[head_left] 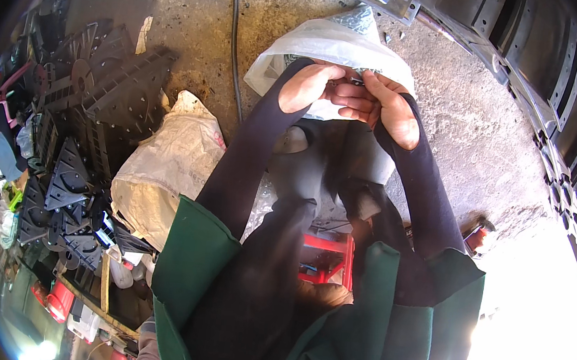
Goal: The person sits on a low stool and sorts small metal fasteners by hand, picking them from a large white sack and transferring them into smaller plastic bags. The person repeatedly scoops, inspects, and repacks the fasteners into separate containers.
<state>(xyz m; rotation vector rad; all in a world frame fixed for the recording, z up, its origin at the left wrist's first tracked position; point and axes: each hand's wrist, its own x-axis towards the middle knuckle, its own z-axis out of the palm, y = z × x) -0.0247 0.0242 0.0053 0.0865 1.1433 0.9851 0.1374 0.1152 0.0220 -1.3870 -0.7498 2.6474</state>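
Note:
My left hand (309, 88) and my right hand (392, 113) come together over the mouth of a white plastic bag (315, 37). Between their fingertips is a small dark metal piece (357, 82), too small to name more closely. Thumb and fingers of both hands are closed on it. The right fingers curl underneath, palm turned up. Inside the bag, partly hidden by my hands, small greyish-green pieces (373, 71) show. The bag stands on the floor just beyond my knees.
A crumpled beige sack (166, 162) lies to the left, beside piled black metal brackets (69, 181). A black cable (235, 52) runs along the concrete floor. Stacked metal strips (550, 86) line the right. Something red (346, 260), frame-like, shows between my legs.

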